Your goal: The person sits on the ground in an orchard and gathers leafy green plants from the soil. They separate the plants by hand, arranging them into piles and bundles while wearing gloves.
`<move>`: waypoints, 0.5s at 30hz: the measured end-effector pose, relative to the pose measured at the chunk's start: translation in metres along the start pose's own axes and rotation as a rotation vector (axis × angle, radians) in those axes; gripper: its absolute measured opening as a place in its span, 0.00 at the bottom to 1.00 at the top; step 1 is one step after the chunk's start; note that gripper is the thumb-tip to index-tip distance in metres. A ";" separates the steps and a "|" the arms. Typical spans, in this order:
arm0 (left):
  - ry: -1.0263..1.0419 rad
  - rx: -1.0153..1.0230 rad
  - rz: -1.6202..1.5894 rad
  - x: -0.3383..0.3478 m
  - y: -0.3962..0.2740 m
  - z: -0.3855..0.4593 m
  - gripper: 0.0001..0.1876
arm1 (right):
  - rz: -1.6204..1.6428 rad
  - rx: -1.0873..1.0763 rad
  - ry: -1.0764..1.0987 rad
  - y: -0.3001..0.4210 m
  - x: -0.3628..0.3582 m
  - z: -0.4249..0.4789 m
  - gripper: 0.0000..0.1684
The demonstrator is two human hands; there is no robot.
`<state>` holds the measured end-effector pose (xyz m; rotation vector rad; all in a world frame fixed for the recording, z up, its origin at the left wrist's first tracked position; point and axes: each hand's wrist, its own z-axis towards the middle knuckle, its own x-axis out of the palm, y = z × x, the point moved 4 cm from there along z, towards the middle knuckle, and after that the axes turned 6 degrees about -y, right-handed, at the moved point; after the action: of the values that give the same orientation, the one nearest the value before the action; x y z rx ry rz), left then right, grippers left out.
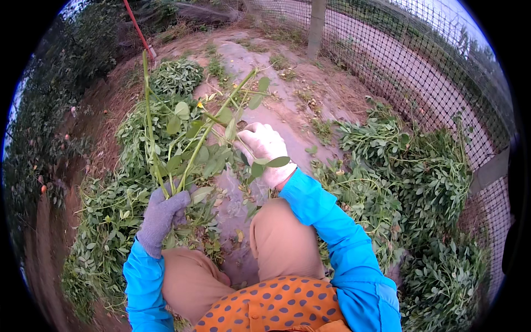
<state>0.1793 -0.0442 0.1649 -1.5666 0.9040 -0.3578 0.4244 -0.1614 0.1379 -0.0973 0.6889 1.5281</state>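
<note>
My left hand [164, 216], in a grey-purple knit glove, grips a few thick green stems [199, 147] of a leafy plant that looks like peanut. These stems spread upward and bear oval leaves, and a small yellow flower [200, 105] shows among them. At the right of the bunch, my right hand [263, 147] wears a whitish glove, its fingers curled against the thin side stems and leaves. A small brownish bit [242, 123] lies at those fingertips, too small to identify. Leaves partly cover the right hand's lower edge.
Heaped cut greenery [112, 224] lies on my left, with a further pile [176, 76] ahead. More heaps [423, 178] line the right side, beside a black mesh fence [386, 54] with a post [316, 29]. Grey plastic sheeting [236, 54] covers the ground. Fruit-bearing bushes [45, 141] stand left.
</note>
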 end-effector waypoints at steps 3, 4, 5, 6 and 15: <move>-0.241 0.212 0.371 -0.016 0.009 0.012 0.18 | -0.201 0.103 -0.149 -0.013 -0.028 0.018 0.08; -0.320 0.293 0.462 -0.018 0.009 0.016 0.18 | -0.114 0.098 -0.178 -0.024 -0.029 0.020 0.09; -0.398 0.375 0.552 -0.020 0.005 0.018 0.19 | -0.027 0.093 -0.206 -0.031 -0.029 0.020 0.10; -0.336 0.195 0.484 -0.019 -0.002 0.018 0.18 | 0.188 0.310 -0.031 -0.029 -0.027 0.022 0.10; 0.258 0.047 -0.285 0.029 0.027 0.029 0.26 | 1.496 1.005 0.363 0.040 0.037 -0.003 0.13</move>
<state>0.2086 -0.0442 0.1255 -1.6317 0.8601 -0.7933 0.3820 -0.1270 0.1319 1.1630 2.0040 2.3022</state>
